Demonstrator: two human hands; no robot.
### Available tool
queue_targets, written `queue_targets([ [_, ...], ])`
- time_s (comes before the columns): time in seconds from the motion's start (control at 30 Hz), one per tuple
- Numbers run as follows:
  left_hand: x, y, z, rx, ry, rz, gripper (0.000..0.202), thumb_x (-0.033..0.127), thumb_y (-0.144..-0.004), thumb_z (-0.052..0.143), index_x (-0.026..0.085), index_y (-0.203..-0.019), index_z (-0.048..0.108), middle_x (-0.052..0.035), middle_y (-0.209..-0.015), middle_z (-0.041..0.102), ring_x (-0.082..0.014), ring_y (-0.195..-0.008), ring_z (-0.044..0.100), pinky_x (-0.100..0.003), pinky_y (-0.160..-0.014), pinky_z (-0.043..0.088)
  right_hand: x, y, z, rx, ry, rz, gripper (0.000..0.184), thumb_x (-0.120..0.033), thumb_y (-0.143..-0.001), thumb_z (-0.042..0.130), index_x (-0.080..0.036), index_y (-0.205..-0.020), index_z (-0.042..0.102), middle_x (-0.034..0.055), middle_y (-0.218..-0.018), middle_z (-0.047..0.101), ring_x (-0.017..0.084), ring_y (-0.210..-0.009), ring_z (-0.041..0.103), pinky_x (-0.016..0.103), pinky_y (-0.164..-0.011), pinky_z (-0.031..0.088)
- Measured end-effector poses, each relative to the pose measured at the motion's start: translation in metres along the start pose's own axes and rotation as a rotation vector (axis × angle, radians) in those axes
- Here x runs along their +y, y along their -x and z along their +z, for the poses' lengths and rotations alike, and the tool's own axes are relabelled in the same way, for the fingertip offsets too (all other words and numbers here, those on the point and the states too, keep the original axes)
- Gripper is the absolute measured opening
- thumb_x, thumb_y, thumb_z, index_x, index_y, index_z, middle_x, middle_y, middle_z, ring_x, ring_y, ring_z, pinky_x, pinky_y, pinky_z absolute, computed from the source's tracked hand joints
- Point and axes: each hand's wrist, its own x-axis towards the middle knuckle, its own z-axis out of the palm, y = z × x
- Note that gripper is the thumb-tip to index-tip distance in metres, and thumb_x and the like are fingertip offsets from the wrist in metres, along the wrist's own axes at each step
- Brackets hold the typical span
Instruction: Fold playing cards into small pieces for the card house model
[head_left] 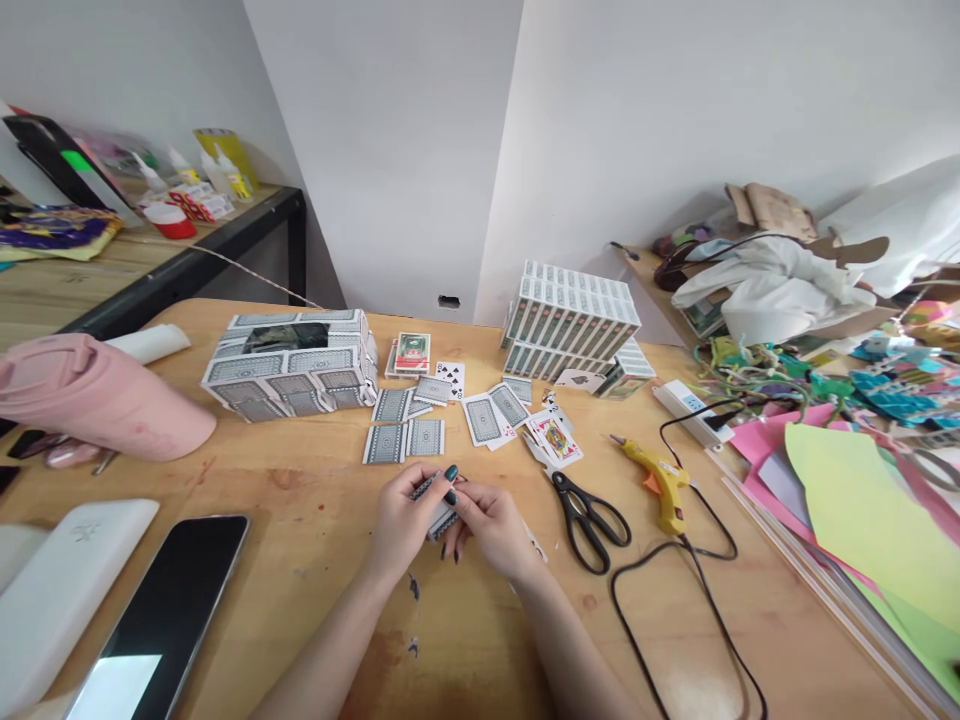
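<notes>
Between my two hands, low over the near middle of the table, is a grey-patterned playing card (442,518). My left hand (409,515) grips it from the left with thumb and fingers pressed together. From the right, my right hand (487,520) pinches the same card, thumb close to the left thumb. Fingers hide much of the card, so I cannot tell whether it is folded. Just beyond lie face-down cards (386,443) and a face-up court card (555,438). Black-handled scissors (589,520) rest right of my right hand.
A box covered in cards (292,365) stands back left, with stacked card packs (574,315) back right. A yellow glue gun (660,480) and its cord lie right. A pink tumbler (105,395), a phone (165,610) and a white power bank (75,590) sit left.
</notes>
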Motion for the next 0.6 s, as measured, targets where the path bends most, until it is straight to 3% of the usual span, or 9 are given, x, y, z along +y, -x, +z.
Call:
queue_targets([
  [0.43,-0.0045,-0.0007,0.0005,0.042,0.18,-0.046,0.024,0.039,-0.069,0.065,0.014,-0.067,0.064,-0.0057,-0.074,0.07,-0.0164,-0.06,0.062,-0.025,-0.057,0.048,0.0061,0.0027,0.006,0.068,0.054,-0.052,0.041,-0.052,-0.078,0.053,-0.013,-0.071,0.059,-0.0023,-0.044,0.054,0.011,-0.036,0.056,0.018,-0.035,0.041],
  [0.6,-0.0029,0.0,-0.002,0.049,0.053,0.008,0.026,0.04,-0.072,0.061,0.015,-0.069,0.065,-0.0044,-0.07,0.069,-0.0165,-0.063,0.063,-0.023,-0.057,0.047,0.0052,0.0025,0.0079,0.055,0.069,-0.017,0.043,-0.056,-0.078,0.049,-0.014,-0.07,0.054,-0.0031,-0.042,0.053,0.01,-0.033,0.053,0.018,-0.035,0.041],
])
